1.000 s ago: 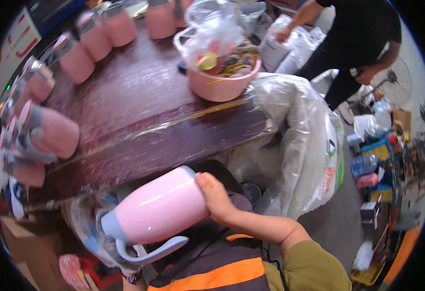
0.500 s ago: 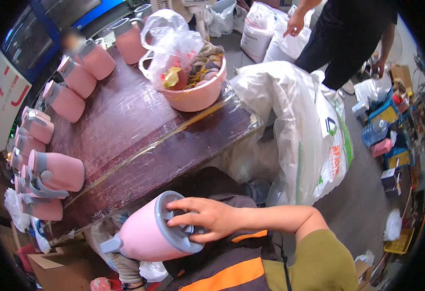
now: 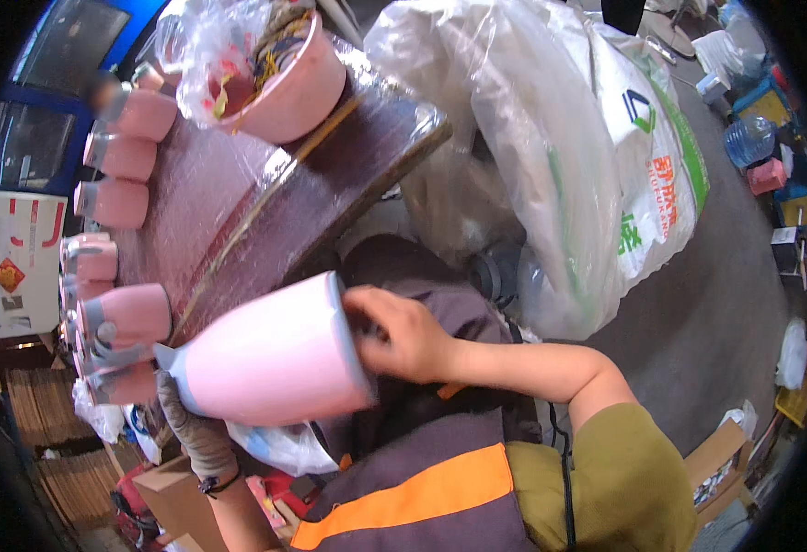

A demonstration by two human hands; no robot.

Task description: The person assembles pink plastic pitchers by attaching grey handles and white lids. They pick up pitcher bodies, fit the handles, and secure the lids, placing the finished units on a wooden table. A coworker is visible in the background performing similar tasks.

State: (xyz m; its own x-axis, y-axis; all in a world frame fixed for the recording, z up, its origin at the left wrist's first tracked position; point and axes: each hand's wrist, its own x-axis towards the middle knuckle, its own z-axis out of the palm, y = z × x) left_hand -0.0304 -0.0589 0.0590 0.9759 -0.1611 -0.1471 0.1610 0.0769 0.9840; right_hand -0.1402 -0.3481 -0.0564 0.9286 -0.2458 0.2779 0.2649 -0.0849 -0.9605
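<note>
A pink thermos jug with grey trim lies tilted across my lap, its narrow spout end to the left and its wide grey-rimmed end to the right. My left hand, in a greyish glove, is closed around the narrow end from below; some fingers are hidden behind the jug. At the wide end, my bare right hand has curled fingers reaching over the rim. Its fingertips are hidden there, so whatever they grip cannot be made out.
Several similar pink jugs line the left side of the dark table. A pink tub of odds and ends sits at its far edge. Large plastic sacks stand to the right. An open carton is at lower left.
The jug is higher and closer, with its wide end turned away to the right. My right fingers, spread over that end before, are now curled. My gloved left hand shows more. The view has shifted.
</note>
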